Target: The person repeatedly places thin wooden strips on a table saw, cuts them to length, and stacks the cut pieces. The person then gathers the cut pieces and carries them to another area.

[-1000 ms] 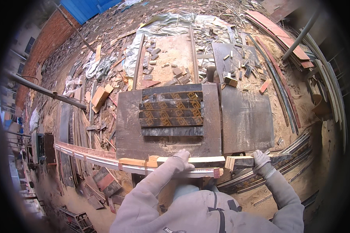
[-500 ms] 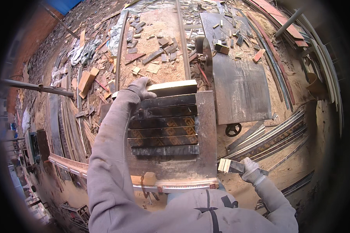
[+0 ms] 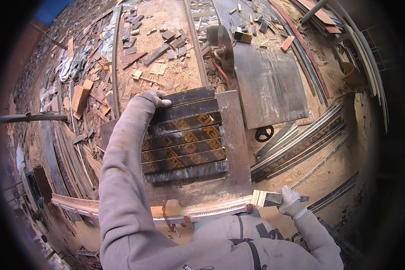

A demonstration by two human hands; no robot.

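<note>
Several black-faced plywood strips point(image 3: 184, 138) lie side by side on a dark sliding table point(image 3: 236, 139) in front of me, some with orange print. My gloved left hand point(image 3: 154, 98) is closed over the left end of the farthest plywood strip point(image 3: 192, 96), thumb on its face and fingers past its far edge. Low on the right, my gloved right hand point(image 3: 290, 201) is wrapped round a short bundle of plywood pieces point(image 3: 272, 199). Its pale layered ends face left, near the end of a wooden fence point(image 3: 220, 208) with a measuring scale.
Beyond the strips stands a circular saw blade point(image 3: 225, 50), beside a fixed metal tabletop point(image 3: 272, 92). A black handwheel point(image 3: 264, 133) sits below that tabletop. Long strips point(image 3: 306, 139) lie on the ground at right. Offcuts point(image 3: 166, 45) and sawdust cover the far area.
The farthest strip was tipped up with its pale edge showing; now it lies flatter among the others. The view has shifted, and my right hand still holds its bundle, now beside the fence end.
</note>
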